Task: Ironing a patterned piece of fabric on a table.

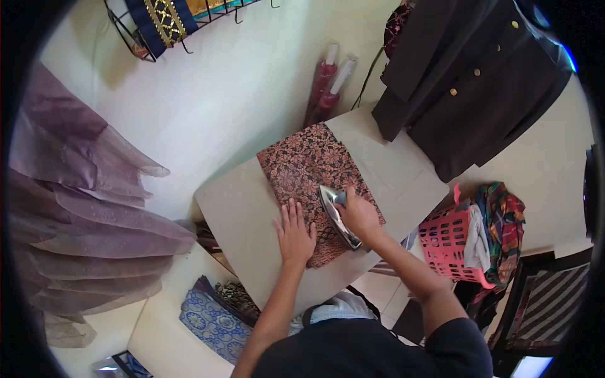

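A folded cloth (302, 157) with an orange-brown flower pattern on black lies flat on a pale ironing table (239, 220). Resting on the cloth's right part is a silver clothes iron (334, 217) with a grey-blue handle. My right hand (360, 217) is wrapped round that handle. On the cloth's left edge, my left hand (296, 234) lies flat with its fingers stretched out, a short way left of the iron. The iron's underside is hidden against the cloth.
A dark jacket (466, 82) with gold buttons hangs over the table's far right. Beside the table's right edge stands a pink basket (444, 236) of clothes. Sheer purple fabric (107, 220) hangs at left. Two wrapped rolls (326, 91) lean on the wall behind. Blue patterned cloth (217, 321) lies below left.
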Demonstrator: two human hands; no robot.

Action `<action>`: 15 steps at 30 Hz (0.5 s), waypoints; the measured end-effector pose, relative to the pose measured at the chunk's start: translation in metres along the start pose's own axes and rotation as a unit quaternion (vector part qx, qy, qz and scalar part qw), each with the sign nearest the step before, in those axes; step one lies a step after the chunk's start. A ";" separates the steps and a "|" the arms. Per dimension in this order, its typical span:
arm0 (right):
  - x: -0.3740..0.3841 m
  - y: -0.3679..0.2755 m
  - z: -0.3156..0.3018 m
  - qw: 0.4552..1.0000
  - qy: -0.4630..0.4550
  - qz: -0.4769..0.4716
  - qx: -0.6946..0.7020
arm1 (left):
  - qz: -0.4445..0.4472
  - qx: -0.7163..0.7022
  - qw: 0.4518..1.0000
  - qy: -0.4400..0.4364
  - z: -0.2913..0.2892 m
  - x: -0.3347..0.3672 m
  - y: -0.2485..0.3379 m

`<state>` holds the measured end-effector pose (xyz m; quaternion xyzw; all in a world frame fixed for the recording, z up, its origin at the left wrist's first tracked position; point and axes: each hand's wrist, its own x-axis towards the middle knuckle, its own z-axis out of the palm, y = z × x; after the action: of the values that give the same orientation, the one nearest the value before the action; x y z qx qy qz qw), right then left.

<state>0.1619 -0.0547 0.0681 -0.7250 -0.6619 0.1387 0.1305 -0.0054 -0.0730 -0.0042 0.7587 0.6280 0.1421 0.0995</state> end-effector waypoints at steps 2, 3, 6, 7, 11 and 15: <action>0.007 -0.007 -0.002 1.000 0.013 0.002 -0.010 | 0.011 0.007 1.000 0.006 -0.003 -0.002 0.000; 0.015 -0.015 0.000 1.000 0.028 0.002 -0.014 | 0.005 0.004 1.000 -0.011 -0.005 -0.003 0.000; 0.060 -0.030 0.019 0.997 0.075 0.024 0.018 | -0.001 0.007 1.000 -0.025 -0.005 -0.004 -0.002; 0.074 -0.033 0.018 0.996 0.084 0.040 0.017 | 0.004 0.003 1.000 -0.016 -0.004 -0.005 -0.001; 0.100 -0.023 0.016 0.993 0.110 0.014 0.028 | 0.005 0.015 1.000 -0.013 -0.004 -0.001 0.004; 0.055 -0.001 0.005 0.999 0.029 0.029 0.003 | 0.000 0.012 1.000 -0.002 0.001 -0.006 -0.003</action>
<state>0.1643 -0.0003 0.0622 -0.7471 -0.6363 0.1230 0.1477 -0.0093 -0.0781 -0.0063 0.7599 0.6297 0.1327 0.0920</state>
